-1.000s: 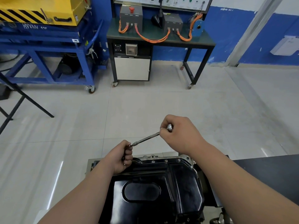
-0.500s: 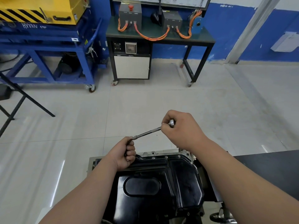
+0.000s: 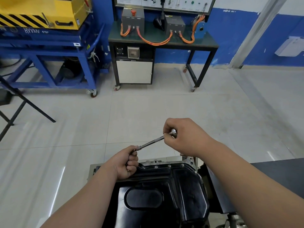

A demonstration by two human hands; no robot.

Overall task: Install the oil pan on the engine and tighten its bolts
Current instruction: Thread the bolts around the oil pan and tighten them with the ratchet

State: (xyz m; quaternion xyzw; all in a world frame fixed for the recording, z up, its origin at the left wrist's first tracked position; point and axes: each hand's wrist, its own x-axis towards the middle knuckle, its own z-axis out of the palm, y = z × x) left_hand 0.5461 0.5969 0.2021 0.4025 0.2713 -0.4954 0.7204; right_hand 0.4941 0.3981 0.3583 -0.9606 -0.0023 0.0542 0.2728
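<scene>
The glossy black stamped-metal oil pan (image 3: 164, 191) is sitting on the grey cast-metal engine (image 3: 153, 161), just below both hands. The left hand (image 3: 126, 163) is clenching the lower end of a slim silver socket driver (image 3: 150, 143) at the pan's far left corner. The right hand (image 3: 184, 137) is pinching its knobbed upper end, higher and to the right. The left fist is hiding the tool's tip, and the pan's near end is running out of view. Pale floor tiles (image 3: 148, 104) are stretching to a blue wall (image 3: 230, 38).
</scene>
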